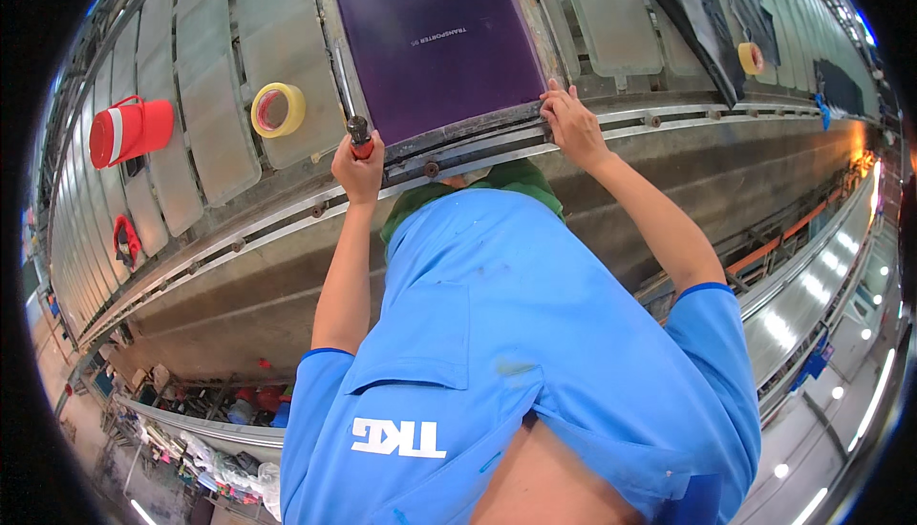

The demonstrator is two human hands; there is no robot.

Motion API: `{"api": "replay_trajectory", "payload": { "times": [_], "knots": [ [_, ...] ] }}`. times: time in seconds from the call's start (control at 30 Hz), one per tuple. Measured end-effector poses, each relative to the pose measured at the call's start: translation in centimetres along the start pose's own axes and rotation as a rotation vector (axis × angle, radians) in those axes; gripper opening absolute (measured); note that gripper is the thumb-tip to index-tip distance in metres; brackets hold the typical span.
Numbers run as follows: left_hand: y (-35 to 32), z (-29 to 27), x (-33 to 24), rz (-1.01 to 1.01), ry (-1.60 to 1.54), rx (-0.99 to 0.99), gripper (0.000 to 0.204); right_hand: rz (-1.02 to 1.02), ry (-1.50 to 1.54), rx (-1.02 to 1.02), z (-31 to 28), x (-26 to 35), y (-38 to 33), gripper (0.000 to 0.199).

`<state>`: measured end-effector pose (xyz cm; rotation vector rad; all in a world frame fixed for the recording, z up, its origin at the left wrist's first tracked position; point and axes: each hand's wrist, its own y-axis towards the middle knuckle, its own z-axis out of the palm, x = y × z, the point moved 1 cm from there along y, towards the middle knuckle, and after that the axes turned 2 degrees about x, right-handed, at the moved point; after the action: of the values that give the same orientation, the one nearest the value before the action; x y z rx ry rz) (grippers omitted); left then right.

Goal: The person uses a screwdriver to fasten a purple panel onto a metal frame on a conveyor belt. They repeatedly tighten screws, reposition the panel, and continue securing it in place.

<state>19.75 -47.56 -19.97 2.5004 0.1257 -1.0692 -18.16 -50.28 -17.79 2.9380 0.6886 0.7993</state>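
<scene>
A purple screen-printing frame (435, 42) with small light lettering lies in front of me. My left hand (359, 173) is closed around the red and black handle of what looks like a long screwdriver (359, 135). Its thin metal shaft points away from me, along the frame's left side. At the frame's near right corner, my right hand (573, 126) rests with fingers stretched out and touching the edge. Nothing shows in its grasp.
Left of the frame, a yellow tape roll (278, 110) and a red bucket (132, 131) stand on pale panels. Another tape roll (751, 58) lies by dark sheets (702, 28) at right. A metal rail (478, 150) runs along the near edge.
</scene>
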Motion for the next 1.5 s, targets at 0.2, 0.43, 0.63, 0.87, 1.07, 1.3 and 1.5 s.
{"api": "replay_trajectory", "payload": {
  "times": [0.2,0.43,0.63,0.87,1.07,1.3,1.5],
  "knots": [
    [-0.7,-0.3,1.1,-0.023,0.005,-0.045,0.038,-0.03,0.056,0.017,0.0,0.1,0.2,0.015],
    [0.8,-3.0,0.3,-0.397,-0.049,0.025,0.043,0.201,0.201,-0.057,-2.7,5.4,-0.7,0.012],
    [3.6,-3.5,3.8,-0.476,0.375,0.09,0.056,0.476,1.112,0.136,-1.4,8.3,-7.8,0.019],
    [6.1,-1.2,6.6,-0.603,0.525,0.183,0.065,0.722,1.413,0.049,-4.4,13.3,-9.4,0.031],
    [5.2,-1.8,6.0,-0.538,0.425,0.177,0.068,0.844,1.458,0.106,-2.8,13.3,-12.4,0.046],
    [3.5,-3.1,5.3,-0.514,0.336,0.164,0.073,0.849,1.445,0.115,-2.8,14.0,-12.2,0.057],
    [3.0,-4.4,4.2,-0.513,0.157,0.105,0.042,0.835,1.443,0.13,-2.0,13.5,-12.1,0.056]
  ]
}}
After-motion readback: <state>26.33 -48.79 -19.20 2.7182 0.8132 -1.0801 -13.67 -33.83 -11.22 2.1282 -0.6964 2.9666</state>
